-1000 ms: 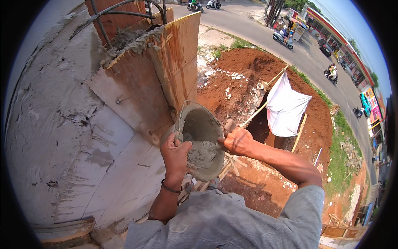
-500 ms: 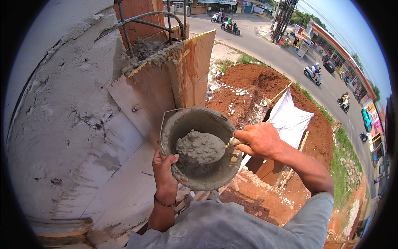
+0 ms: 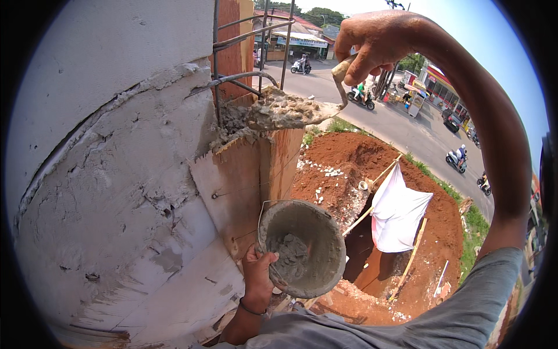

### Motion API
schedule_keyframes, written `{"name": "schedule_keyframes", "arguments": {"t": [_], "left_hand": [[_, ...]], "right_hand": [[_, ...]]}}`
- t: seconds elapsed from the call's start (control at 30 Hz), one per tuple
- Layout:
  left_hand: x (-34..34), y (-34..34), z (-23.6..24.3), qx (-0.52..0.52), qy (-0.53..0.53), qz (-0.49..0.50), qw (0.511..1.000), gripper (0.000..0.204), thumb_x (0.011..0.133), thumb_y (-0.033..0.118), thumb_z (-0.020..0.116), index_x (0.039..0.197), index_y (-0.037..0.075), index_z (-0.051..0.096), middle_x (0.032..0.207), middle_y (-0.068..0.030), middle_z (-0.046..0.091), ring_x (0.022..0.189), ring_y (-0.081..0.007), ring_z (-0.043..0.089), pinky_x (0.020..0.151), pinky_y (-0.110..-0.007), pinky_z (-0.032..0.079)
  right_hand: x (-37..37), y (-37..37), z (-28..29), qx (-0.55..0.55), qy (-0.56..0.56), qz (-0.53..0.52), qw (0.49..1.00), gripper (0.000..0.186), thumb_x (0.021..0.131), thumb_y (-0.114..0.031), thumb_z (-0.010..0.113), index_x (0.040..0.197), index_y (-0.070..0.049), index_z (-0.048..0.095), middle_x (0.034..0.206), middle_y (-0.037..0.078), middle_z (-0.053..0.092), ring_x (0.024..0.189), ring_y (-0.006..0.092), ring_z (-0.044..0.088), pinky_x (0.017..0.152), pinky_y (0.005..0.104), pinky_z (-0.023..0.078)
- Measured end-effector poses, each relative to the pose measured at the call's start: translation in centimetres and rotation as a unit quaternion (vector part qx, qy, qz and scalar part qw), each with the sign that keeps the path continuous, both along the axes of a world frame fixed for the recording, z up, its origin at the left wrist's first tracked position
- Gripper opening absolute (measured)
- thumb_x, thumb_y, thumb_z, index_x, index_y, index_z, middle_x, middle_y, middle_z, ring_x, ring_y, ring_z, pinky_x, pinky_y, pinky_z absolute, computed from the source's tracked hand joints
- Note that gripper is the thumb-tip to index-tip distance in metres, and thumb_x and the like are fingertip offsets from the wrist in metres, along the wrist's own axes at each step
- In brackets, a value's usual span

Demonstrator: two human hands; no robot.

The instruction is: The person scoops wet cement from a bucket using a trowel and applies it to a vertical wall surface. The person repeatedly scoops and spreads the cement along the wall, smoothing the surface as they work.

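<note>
My left hand (image 3: 258, 272) is closed on the rim of a grey, cement-crusted bucket (image 3: 328, 247), with the thumb over the edge. A small heap of wet mortar (image 3: 289, 256) lies in its bottom. Raised high, my right hand (image 3: 381, 49) grips the handle of a trowel (image 3: 343, 87). Wet mortar (image 3: 285, 110) covers the trowel's blade, which is held over the top of a wooden formwork box (image 3: 238, 174). Steel reinforcing bars (image 3: 218, 70) rise from that box, and concrete shows around their base. How far the blade is above this concrete I cannot tell.
A rough plastered wall (image 3: 116, 151) stands close on the left. Far below lie a red soil mound (image 3: 337, 151) and a pit partly covered by a white sheet (image 3: 401, 209) with bamboo poles. Beyond runs a road (image 3: 418, 128) with motorbikes and a food cart (image 3: 416, 103).
My right hand has lifted the trowel with mortar out of the bucket, up and over the formwork. Less mortar is left in the bucket, which now appears lower and further right.
</note>
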State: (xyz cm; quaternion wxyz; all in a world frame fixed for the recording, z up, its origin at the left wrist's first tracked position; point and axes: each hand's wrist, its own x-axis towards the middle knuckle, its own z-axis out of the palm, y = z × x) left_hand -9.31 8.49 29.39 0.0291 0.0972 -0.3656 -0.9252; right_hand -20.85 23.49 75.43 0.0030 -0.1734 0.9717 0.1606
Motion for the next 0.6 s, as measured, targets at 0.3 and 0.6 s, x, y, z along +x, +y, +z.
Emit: {"name": "schedule_keyframes", "arguments": {"t": [0.3,0.6], "left_hand": [[0.9,0.1,-2.7,-0.013,-0.049,0.020,0.999,0.033,0.078,-0.011,0.061,0.107,0.002,0.066,0.088,-0.0011,0.068,0.075,-0.0094,0.062,0.072,-0.027,0.053],[0.2,-0.8,-1.2,0.007,-0.038,0.038,0.999,0.033,0.078,-0.010,0.060,0.109,0.003,0.066,0.090,-0.0004,0.067,0.074,-0.0095,0.061,0.073,-0.026,0.053]], "right_hand": [[-3.7,-10.5,1.0,0.129,-0.031,0.055,0.990,0.042,0.084,-0.038,0.084,0.107,-0.003,0.078,0.097,0.012,0.076,0.085,0.0202,0.074,0.070,0.0339,0.062],[4.3,6.3,-6.2,0.050,0.141,0.162,0.975,0.028,0.086,-0.024,0.080,0.106,-0.007,0.073,0.095,0.012,0.071,0.087,0.0296,0.069,0.076,0.0451,0.055]]}}
